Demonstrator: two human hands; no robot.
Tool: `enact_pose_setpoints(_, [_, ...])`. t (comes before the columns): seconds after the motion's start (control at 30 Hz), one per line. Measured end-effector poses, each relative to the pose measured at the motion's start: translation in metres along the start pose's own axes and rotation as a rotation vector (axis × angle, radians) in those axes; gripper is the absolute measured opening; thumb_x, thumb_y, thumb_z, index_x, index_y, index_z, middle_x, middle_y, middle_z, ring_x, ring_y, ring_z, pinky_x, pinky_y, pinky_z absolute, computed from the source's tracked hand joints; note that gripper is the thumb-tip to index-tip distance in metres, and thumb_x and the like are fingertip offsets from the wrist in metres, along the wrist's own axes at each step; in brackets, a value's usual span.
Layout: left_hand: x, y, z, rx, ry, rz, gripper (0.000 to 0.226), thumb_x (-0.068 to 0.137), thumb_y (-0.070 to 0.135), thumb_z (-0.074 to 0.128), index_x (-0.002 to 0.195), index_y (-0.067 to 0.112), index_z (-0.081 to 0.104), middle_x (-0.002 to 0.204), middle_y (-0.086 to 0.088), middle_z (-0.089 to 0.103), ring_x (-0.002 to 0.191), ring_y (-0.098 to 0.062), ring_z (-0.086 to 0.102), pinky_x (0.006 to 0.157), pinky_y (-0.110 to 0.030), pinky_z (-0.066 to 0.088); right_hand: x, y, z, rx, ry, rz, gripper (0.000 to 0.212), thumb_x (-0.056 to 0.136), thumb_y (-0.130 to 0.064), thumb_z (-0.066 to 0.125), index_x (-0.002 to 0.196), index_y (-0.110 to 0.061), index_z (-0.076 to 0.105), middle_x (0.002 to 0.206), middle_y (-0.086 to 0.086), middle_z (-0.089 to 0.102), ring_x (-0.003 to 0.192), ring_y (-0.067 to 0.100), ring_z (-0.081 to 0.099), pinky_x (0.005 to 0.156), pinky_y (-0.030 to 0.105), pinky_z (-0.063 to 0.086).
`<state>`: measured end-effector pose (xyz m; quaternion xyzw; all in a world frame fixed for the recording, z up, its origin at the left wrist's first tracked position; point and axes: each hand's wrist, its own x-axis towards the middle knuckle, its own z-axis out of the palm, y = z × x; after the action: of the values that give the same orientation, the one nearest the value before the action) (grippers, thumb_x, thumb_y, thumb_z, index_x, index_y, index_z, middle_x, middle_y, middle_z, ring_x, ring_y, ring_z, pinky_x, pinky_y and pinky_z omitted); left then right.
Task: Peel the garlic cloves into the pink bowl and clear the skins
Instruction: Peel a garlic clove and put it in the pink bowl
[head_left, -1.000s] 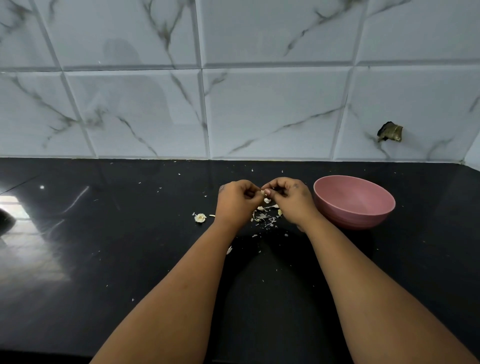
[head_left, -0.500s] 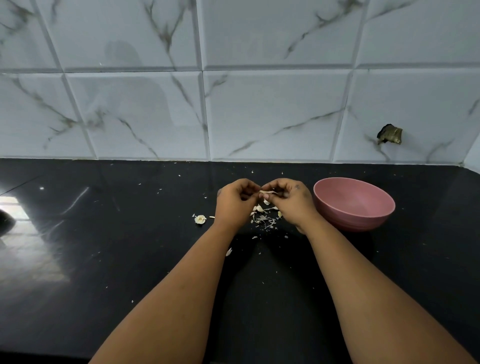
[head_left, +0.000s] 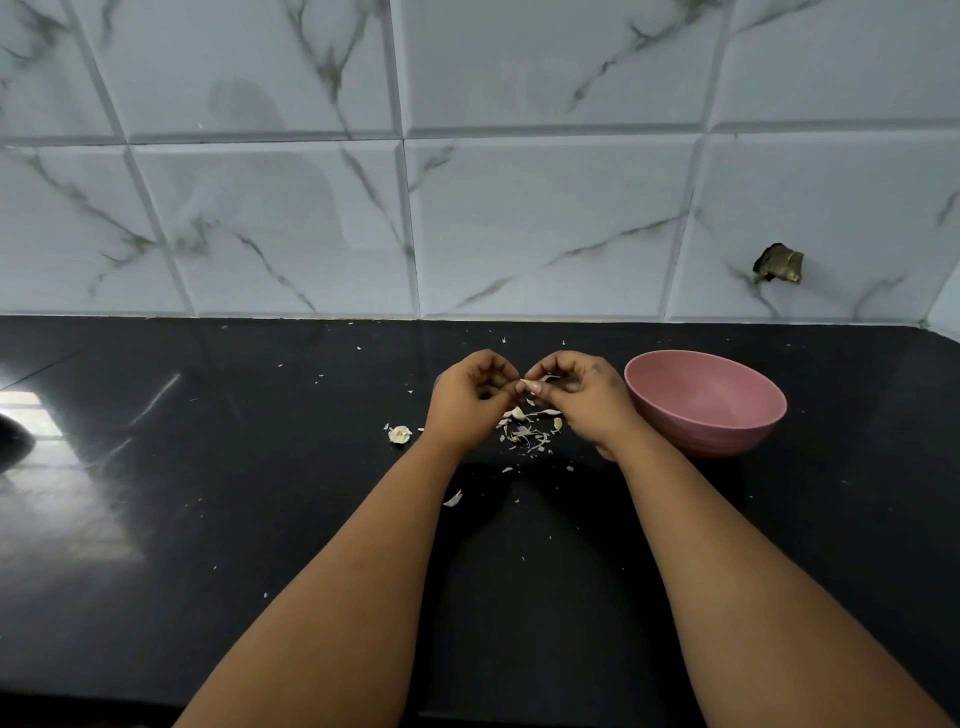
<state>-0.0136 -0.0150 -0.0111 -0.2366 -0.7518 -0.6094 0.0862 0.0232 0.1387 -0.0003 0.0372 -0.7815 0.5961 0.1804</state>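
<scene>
Beside the pink bowl (head_left: 705, 402), both hands (head_left: 524, 397) pinch a garlic clove (head_left: 530, 386) above scattered skins (head_left: 527, 431)

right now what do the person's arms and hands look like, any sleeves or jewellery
Both forearms are bare up to the frame's lower edge: no sleeves, gloves, watch or bracelets in view. The left hand and right hand show no rings. A small dark mark sits on the back of the right hand near the knuckles.

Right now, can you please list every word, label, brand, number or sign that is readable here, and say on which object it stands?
None: no readable text in this view.
The pink bowl, the black counter and the marble-pattern wall tiles carry no print.
</scene>
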Motion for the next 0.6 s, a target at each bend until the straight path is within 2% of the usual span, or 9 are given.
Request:
enact_pose_setpoints(0.23, [0.0013, -0.0021, -0.0004, 0.089, -0.053, 0.013, 0.015, 0.084, 0.011, 0.077, 0.085, 0.009, 0.062, 0.083, -0.012, 0.069, 0.080, -0.034, 0.069, 0.075, -0.046, 0.057, 0.0004, 0.0025, 0.0021, -0.006, 0.005, 0.012, 0.018, 0.083, 0.001, 0.072, 0.082, -0.016, 0.068, 0.081, 0.008, 0.073, 0.073, 0.010, 0.071, 0.067, 0.015, 0.053])
enact_pose_setpoints(0.33, [0.0033, -0.0038, -0.0022, 0.108, -0.108, 0.006, 0.016, 0.086, 0.010, 0.074, 0.084, 0.007, 0.059, 0.084, -0.019, 0.069, 0.082, -0.037, 0.067, 0.076, -0.048, 0.054, -0.0004, 0.0041, 0.0029, 0.049, -0.015, 0.047, 0.017, 0.083, 0.003, 0.071, 0.083, -0.013, 0.068, 0.086, 0.017, 0.072, 0.079, 0.021, 0.072, 0.075, 0.025, 0.059])
enact_pose_setpoints(0.4, [0.0043, -0.0040, -0.0032, 0.103, -0.122, 0.012, 0.014, 0.088, 0.008, 0.071, 0.084, 0.008, 0.058, 0.084, -0.020, 0.069, 0.079, -0.033, 0.066, 0.076, -0.048, 0.054, 0.0000, 0.0040, 0.0030, 0.107, -0.011, 0.072, 0.017, 0.083, 0.004, 0.070, 0.083, -0.013, 0.068, 0.085, 0.016, 0.072, 0.080, 0.027, 0.071, 0.079, 0.029, 0.059])
enact_pose_setpoints(0.5, [0.0037, -0.0020, -0.0026, 0.088, -0.103, 0.036, 0.012, 0.090, 0.008, 0.068, 0.084, 0.007, 0.058, 0.082, -0.019, 0.069, 0.077, -0.032, 0.065, 0.073, -0.047, 0.054, 0.0014, 0.0028, 0.0028, 0.195, 0.014, 0.093, 0.014, 0.083, 0.004, 0.070, 0.086, -0.010, 0.070, 0.081, 0.009, 0.072, 0.075, 0.022, 0.070, 0.073, 0.024, 0.059])
enact_pose_setpoints(0.6, [0.0032, -0.0005, 0.0000, 0.094, -0.045, 0.066, 0.012, 0.091, 0.011, 0.067, 0.084, 0.012, 0.058, 0.079, -0.013, 0.069, 0.074, -0.029, 0.066, 0.065, -0.036, 0.052, 0.0014, 0.0021, 0.0071, 0.327, 0.051, 0.120, 0.011, 0.083, 0.005, 0.070, 0.088, -0.004, 0.069, 0.079, 0.008, 0.072, 0.072, 0.014, 0.069, 0.067, 0.019, 0.057])
